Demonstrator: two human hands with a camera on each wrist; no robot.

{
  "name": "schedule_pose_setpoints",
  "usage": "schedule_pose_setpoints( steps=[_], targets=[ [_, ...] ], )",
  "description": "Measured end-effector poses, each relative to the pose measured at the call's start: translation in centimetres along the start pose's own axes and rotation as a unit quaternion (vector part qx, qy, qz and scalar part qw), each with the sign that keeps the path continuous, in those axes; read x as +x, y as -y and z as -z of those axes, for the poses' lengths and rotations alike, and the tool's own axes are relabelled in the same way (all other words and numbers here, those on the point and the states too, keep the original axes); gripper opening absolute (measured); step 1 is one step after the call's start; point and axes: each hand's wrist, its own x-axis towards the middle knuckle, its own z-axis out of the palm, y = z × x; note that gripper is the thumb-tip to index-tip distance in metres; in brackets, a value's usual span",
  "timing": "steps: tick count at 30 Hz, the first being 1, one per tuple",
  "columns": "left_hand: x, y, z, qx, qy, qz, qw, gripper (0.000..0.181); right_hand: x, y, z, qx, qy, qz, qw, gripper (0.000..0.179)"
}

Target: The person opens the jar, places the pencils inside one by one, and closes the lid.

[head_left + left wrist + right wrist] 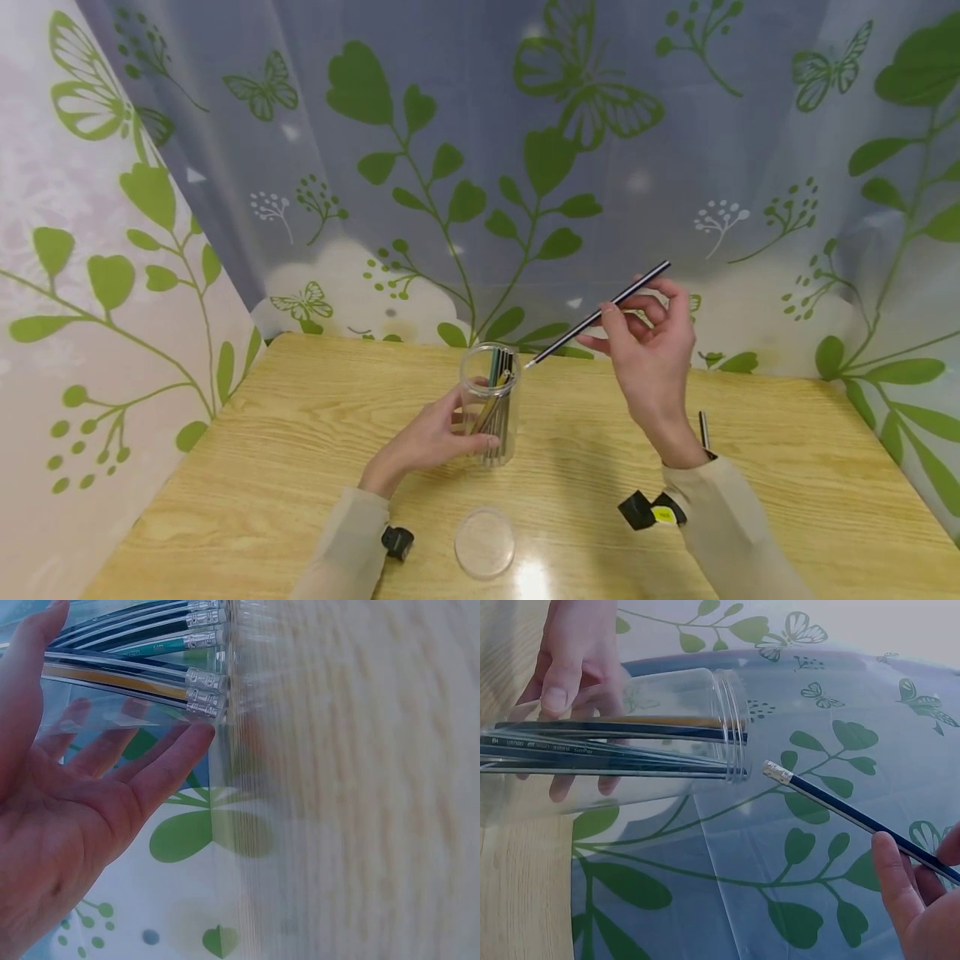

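A clear plastic jar (513,433) stands on the table, with several pencils (592,750) inside, dark, teal and yellow. My left hand (435,433) grips its lower side, thumb in front and fingers behind. In the left wrist view, the silvery ferrules of the pencils (204,679) lie near the jar's bottom. My right hand (652,350) is raised to the right of the jar and pinches a dark blue and white striped pencil (592,321) between thumb and fingers. It slants, its silver ferrule end low beside the jar's open mouth, just outside the rim.
A round clear lid (485,543) lies on the wooden table (285,417) in front of the jar. Another dark pencil (703,429) is partly hidden behind my right wrist. A curtain (450,208) with green leaves and butterflies hangs along the table's back edge.
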Motion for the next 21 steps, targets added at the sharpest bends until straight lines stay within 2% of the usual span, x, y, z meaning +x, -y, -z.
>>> schedule_pose_setpoints(
  steps=[4, 10, 21],
  targets=[
    [0.0, -0.1, 0.0, 0.001, 0.000, 0.000, 1.0000, 0.085, -0.1, -0.2, -0.7, 0.019, 0.002, 0.009, 0.9998, 0.042],
    [0.1, 0.1, 0.0, -0.004, 0.003, -0.005, 1.0000, 0.084, -0.2, -0.9, -2.0, 0.037, 0.014, -0.003, 0.9992, 0.044],
    [0.1, 0.1, 0.0, -0.002, 0.001, -0.003, 1.0000, 0.084, -0.3, -0.9, -3.1, 0.042, 0.010, 0.005, 0.9991, 0.045]
  ],
)
